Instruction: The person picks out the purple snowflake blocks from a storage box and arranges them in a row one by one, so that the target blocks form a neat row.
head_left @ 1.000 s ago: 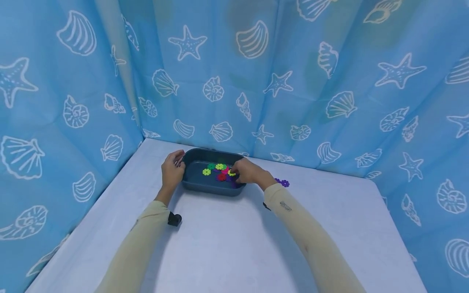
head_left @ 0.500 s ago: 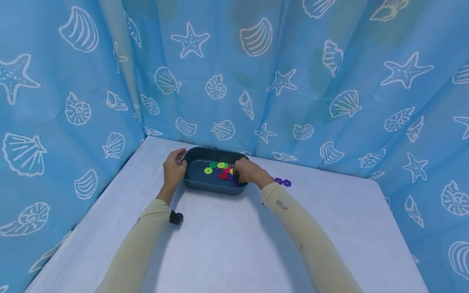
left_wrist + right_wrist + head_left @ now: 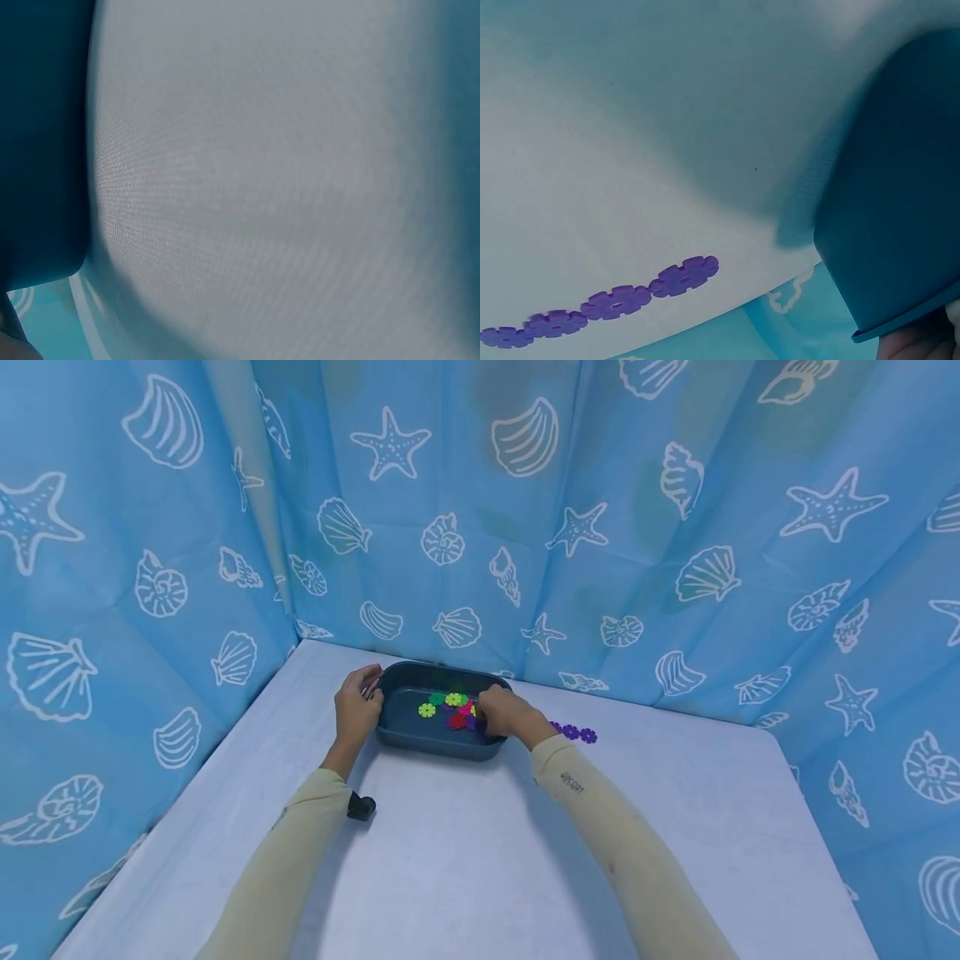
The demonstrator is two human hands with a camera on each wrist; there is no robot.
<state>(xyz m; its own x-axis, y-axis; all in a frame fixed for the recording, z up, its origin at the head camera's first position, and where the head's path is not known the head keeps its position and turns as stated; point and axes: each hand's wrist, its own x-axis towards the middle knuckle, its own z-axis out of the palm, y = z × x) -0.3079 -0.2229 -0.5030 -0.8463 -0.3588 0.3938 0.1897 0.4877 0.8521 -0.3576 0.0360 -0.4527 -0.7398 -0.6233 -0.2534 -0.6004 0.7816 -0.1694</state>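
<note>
A dark blue-grey plastic tub (image 3: 442, 747) stands near the back of the table, with several flower-shaped plastic discs (image 3: 458, 721) in red, pink, yellow, green and purple inside. My left hand (image 3: 357, 703) holds the tub's left end at the rim. Over the right end, my right hand (image 3: 508, 710) reaches down with bent fingers among the discs; its fingertips are hidden, so I cannot tell what they hold. In the right wrist view, several purple flower discs (image 3: 616, 302) lie in a row on the table beside the tub.
A white cloth covers the table (image 3: 450, 860). Blue curtains (image 3: 465, 527) with white shells and starfish hang close behind the tub and along both sides. A small black device (image 3: 362, 807) sits at the left wrist.
The whole view has shifted slightly. My right hand has dipped a little into the tub's right end, and more of the purple row shows beside the wrist. The left hand keeps its place.
</note>
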